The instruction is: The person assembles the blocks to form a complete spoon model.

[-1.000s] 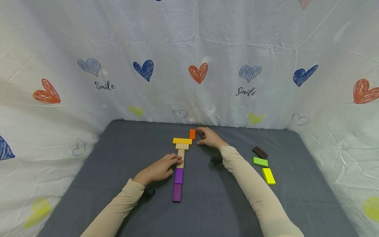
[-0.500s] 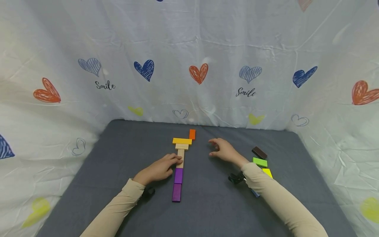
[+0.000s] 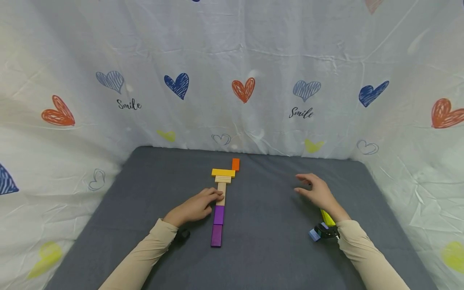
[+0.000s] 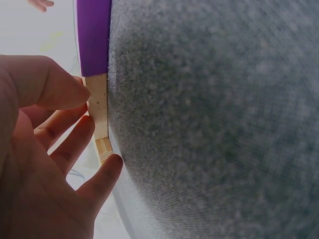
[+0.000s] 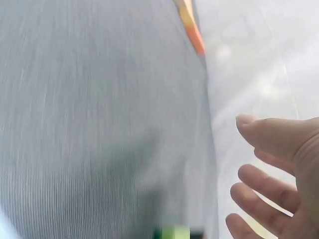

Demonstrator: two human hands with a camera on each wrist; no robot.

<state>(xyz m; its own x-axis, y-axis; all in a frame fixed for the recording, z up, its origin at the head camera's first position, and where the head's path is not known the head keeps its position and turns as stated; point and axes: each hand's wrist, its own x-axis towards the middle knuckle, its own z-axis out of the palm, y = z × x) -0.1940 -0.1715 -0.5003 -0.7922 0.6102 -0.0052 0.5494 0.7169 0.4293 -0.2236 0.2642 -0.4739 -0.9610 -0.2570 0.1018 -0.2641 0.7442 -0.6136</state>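
Your left hand (image 3: 195,206): released, fingers resting on the wooden block (image 3: 221,187) | your right hand (image 3: 318,193): released, over the counter (image 3: 261,249), well right of the wooden block | slats (image 3: 222,179), amber block (image 3: 223,172), orange block (image 3: 236,164): beyond it | purple blocks (image 3: 218,215): lined up on its near side | yellow block (image 3: 327,218), blue block (image 3: 313,235): well right of it

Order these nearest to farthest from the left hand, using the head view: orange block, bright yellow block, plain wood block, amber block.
1. Plain wood block: at the left hand.
2. Amber block: crosswise, farther up.
3. Orange block: beyond amber's right end.
4. Bright yellow block: far right.
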